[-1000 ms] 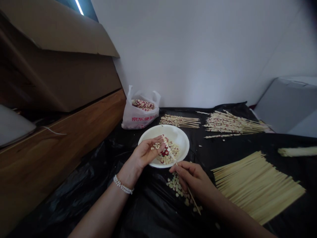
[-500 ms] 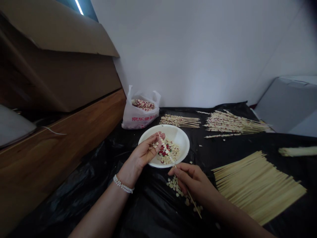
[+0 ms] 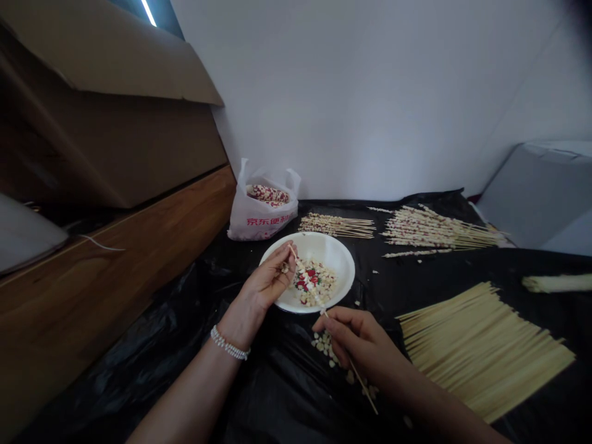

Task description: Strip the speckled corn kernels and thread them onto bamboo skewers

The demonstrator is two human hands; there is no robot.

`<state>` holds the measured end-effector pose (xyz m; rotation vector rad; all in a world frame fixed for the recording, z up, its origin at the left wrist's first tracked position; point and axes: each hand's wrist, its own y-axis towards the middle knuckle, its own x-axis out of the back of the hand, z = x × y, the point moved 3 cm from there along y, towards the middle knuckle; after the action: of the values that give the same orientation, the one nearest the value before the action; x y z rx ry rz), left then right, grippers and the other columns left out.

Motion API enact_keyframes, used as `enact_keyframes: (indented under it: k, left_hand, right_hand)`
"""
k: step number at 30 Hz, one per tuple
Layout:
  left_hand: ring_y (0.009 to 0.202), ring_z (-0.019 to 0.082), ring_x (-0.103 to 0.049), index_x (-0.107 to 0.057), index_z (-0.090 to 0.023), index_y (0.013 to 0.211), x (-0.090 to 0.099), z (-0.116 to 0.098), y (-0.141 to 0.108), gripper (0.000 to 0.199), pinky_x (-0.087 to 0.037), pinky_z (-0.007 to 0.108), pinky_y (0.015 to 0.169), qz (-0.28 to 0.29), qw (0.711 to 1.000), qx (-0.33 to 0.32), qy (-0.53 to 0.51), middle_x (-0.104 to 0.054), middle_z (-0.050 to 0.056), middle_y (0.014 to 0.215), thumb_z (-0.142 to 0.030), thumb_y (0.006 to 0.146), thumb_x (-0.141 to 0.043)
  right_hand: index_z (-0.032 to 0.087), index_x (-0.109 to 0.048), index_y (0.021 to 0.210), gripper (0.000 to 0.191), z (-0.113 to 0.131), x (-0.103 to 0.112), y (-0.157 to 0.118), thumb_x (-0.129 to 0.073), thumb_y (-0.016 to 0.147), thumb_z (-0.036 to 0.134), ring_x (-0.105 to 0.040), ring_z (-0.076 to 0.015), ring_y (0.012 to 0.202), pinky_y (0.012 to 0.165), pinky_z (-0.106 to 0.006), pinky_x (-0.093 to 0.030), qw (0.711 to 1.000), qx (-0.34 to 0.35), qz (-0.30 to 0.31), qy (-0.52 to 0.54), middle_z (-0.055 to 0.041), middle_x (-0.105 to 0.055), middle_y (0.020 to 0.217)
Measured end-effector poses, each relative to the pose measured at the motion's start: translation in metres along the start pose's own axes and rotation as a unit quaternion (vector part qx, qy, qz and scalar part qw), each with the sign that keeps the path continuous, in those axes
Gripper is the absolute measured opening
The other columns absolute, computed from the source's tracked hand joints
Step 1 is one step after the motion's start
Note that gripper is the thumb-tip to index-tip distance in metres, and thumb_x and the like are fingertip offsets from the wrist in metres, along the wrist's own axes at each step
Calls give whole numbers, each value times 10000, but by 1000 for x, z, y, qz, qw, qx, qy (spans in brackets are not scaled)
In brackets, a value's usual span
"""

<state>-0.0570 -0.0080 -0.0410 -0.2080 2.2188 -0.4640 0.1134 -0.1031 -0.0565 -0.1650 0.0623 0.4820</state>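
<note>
My right hand (image 3: 354,336) pinches a thin wooden skewer (image 3: 363,385) below its middle. Small pale pieces are threaded along the skewer's upper part, which slants over a white bowl (image 3: 343,259). At the upper tip, my left hand (image 3: 268,277) has its thumb and fingers closed, with a few small pale pieces in the curled fingers. Whether the left fingertips grip the skewer itself is hard to make out. Loose pale and red pieces (image 3: 324,283) lie in the bowl. More pale pieces (image 3: 324,346) are scattered on the black sheet beside my right hand.
A fan of bare skewers (image 3: 485,351) lies at right. Behind are two piles of threaded skewers, one short (image 3: 335,225) and one larger (image 3: 425,228). A white plastic bag (image 3: 263,225) holds red-and-pale pieces. A cardboard box (image 3: 115,135) stands left, against a white wall (image 3: 361,98).
My left hand has drawn slightly left and its fingers have closed in more at the skewer's tip. The right hand keeps its hold, almost unmoved.
</note>
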Motion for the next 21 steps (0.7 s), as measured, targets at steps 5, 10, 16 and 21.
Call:
enact_keyframes:
  k: [5,10,16,21]
  left_hand:
    - [720,110,-702,-661,-104,1110,-2,-1,-1,272,-560,152,618,7,1000,-12,24,-740,71,879,-27,863,-577]
    - [677,102,-693,-655,-112,1138,-5,-1,-4,284,-542,144,581,-3,1000,-2,28,-739,61,834,-60,867,-590]
    - [650,114,-689,-632,-175,1215,-3,-2,-5,388,-552,172,585,-13,999,-7,51,-745,61,871,-64,843,-618]
    - [690,108,-690,-599,-120,1253,-6,-3,-6,397,-542,152,629,-10,1000,-6,23,-741,73,865,-35,867,-570]
  right_hand:
    - [150,-650,867,334,-1,-1,0,-515,879,455,-320,-69,377,411,-216,-213,1000,-6,4,-5,84,-435,425]
    - [145,-650,863,338,1,-1,-1,-513,876,454,-324,-68,377,418,-218,-224,1000,-7,2,-11,85,-434,425]
    - [142,-646,866,345,-1,-2,0,-513,868,460,-314,-67,372,413,-215,-213,1000,-8,3,-2,86,-435,417]
    - [142,-648,873,349,-3,-1,1,-515,869,464,-311,-63,365,410,-212,-216,1000,-7,1,-1,84,-444,418]
